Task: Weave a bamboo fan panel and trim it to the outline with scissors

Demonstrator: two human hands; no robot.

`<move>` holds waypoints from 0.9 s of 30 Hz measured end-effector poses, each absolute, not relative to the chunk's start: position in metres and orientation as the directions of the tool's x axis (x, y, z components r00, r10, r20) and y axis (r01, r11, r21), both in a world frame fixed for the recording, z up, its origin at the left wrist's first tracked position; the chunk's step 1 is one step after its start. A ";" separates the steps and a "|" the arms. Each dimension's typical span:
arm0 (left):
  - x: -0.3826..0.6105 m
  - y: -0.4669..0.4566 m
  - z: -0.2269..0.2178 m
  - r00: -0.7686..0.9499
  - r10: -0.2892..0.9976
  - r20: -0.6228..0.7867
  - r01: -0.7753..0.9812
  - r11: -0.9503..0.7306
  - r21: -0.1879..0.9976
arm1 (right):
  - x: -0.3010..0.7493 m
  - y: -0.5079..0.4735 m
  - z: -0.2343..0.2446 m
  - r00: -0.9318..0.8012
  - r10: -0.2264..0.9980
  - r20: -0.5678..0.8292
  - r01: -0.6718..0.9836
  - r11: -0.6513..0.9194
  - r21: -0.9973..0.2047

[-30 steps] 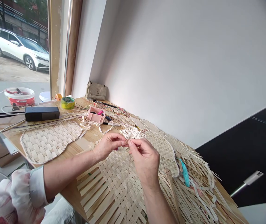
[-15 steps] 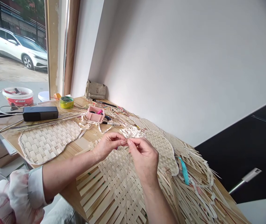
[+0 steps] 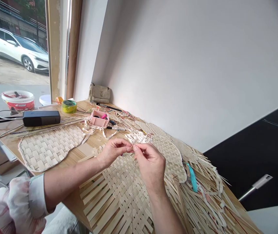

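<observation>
My left hand point(image 3: 115, 151) and my right hand point(image 3: 151, 162) meet fingertip to fingertip above the table, both closed in a pinch. Between them is a thin brown thread point(image 3: 133, 188), which hangs from the fingers down in front of a flat woven mat. The thread's upper end is hidden in the fingertips; a needle, if there is one, is too small to tell. Under my hands lies the mat point(image 3: 121, 185) of pale plaited strips, its long loose strip ends fanning out toward the lower left.
A finished-edged woven piece point(image 3: 53, 146) lies left, another point(image 3: 169, 156) right. Loose strips point(image 3: 202, 208) and a turquoise bundle point(image 3: 192, 177) cover the right side. Further back are a pink box point(image 3: 99, 122), a tape roll point(image 3: 69, 106), a power bank point(image 3: 41, 118) and a handbag point(image 3: 99, 93).
Both hands keep the same pinch at the same spot. The view has shifted very slightly, so the left-hand surroundings sit a few pixels further left.
</observation>
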State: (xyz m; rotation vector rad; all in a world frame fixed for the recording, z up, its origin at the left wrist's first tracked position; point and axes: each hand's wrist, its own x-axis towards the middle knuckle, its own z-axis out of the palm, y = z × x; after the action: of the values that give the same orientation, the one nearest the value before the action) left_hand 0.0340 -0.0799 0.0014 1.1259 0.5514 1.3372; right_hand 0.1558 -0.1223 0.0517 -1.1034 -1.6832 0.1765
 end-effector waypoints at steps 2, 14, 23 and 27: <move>0.034 -0.080 0.002 0.218 0.936 0.276 -0.477 -0.145 0.867 | 0.156 -0.122 0.052 -0.008 0.733 0.680 0.576 0.560 -0.596; 0.034 -0.080 0.001 0.218 0.928 0.302 -0.469 -0.172 0.866 | 0.156 -0.121 0.051 -0.008 0.743 0.669 0.577 0.550 -0.604; 0.034 -0.082 0.004 0.221 0.910 0.351 -0.455 -0.222 0.863 | 0.156 -0.120 0.050 0.004 0.747 0.664 0.557 0.550 -0.622; 0.033 -0.082 0.004 0.223 0.906 0.359 -0.457 -0.228 0.860 | 0.156 -0.118 0.049 0.007 0.748 0.663 0.559 0.547 -0.623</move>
State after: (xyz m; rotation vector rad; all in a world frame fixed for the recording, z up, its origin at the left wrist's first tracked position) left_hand 0.0332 -0.0823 0.0044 1.2174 0.5026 1.3659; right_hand 0.1564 -0.1184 0.0487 -1.1139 -1.6661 0.2115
